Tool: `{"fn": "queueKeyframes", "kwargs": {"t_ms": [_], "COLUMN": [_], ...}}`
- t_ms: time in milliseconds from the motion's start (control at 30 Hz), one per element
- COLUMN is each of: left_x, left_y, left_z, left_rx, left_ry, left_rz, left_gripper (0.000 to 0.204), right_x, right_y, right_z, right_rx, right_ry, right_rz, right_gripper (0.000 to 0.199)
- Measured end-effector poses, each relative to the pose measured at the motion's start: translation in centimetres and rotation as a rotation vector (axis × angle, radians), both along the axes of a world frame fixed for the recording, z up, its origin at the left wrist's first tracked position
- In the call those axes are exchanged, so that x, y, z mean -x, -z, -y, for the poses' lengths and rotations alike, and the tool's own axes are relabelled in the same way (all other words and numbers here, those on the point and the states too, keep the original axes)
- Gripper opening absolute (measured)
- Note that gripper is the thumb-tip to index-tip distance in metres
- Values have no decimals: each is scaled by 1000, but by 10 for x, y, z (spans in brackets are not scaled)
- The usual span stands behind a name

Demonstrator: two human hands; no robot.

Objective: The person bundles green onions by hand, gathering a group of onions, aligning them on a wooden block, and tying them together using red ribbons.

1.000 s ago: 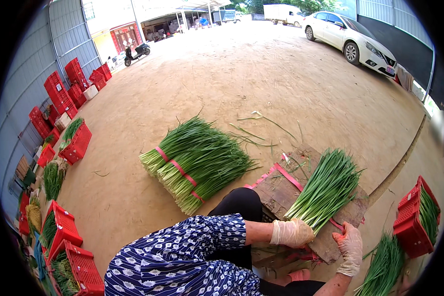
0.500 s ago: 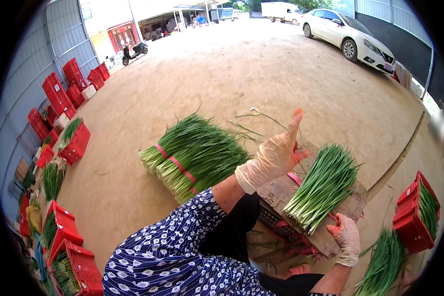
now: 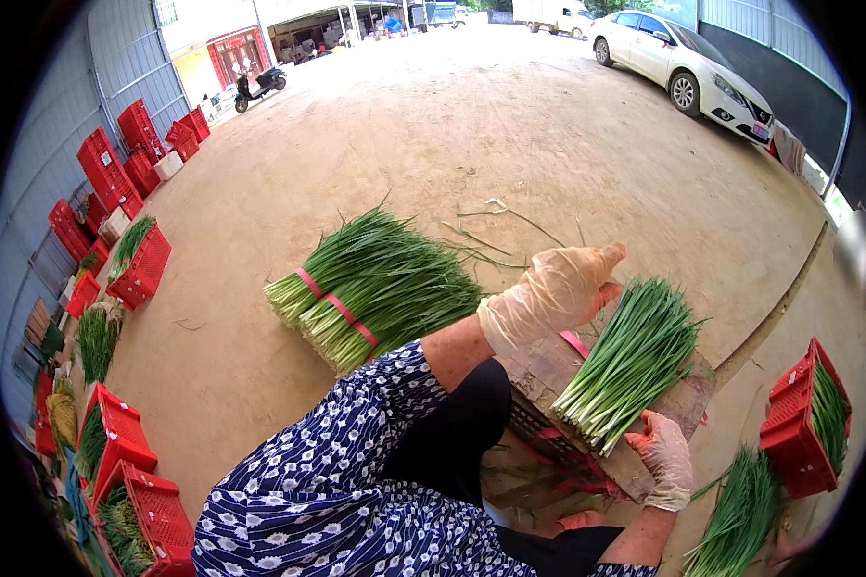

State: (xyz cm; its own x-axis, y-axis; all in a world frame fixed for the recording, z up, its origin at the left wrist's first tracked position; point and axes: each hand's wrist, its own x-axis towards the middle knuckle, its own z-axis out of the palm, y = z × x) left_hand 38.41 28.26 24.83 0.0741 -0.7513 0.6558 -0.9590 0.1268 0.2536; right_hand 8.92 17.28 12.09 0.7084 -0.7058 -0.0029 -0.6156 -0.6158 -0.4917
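Observation:
A loose bundle of garlic chives (image 3: pixel 630 361) lies on a worn wooden board (image 3: pixel 539 370), leaves pointing away and pale stem ends toward me. My left hand (image 3: pixel 553 293), in a thin pale glove, hovers at the bundle's upper left with finger and thumb apart and nothing visible between them. Beside the stem ends, my gloved right hand (image 3: pixel 666 462) has its fingers curled together; whatever they pinch is hidden. A strip of pink tape (image 3: pixel 575 343) shows at the bundle's left edge. Left of the board, chive bunches (image 3: pixel 380 284) bound with pink tape rest on the ground.
The board sits on a dark crate (image 3: pixel 527 418). At right stand a red crate of chives (image 3: pixel 806 418) and a loose chive pile (image 3: pixel 739 514). Several red crates (image 3: pixel 159 514) line the left wall. A scooter (image 3: pixel 260 87) and a white car (image 3: pixel 683 67) are farther off.
My left hand has moved right and down toward the chive leaves, its raised finger lowering. My right hand has risen slightly toward the stem ends. The bundle stays in place.

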Motion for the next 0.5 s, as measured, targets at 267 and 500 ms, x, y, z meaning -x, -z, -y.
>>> {"fn": "queueKeyframes", "kwargs": {"t_ms": [267, 500], "left_x": [87, 74], "left_y": [104, 124], "left_z": [68, 54], "left_rx": [-434, -630], "left_ry": [253, 293], "left_rz": [173, 143], "left_gripper": [27, 22], "right_x": [-6, -27], "right_y": [-10, 0], "right_z": [2, 8], "right_rx": [-107, -161], "right_ry": [76, 30], "right_rz": [-13, -58], "right_gripper": [48, 50]}}
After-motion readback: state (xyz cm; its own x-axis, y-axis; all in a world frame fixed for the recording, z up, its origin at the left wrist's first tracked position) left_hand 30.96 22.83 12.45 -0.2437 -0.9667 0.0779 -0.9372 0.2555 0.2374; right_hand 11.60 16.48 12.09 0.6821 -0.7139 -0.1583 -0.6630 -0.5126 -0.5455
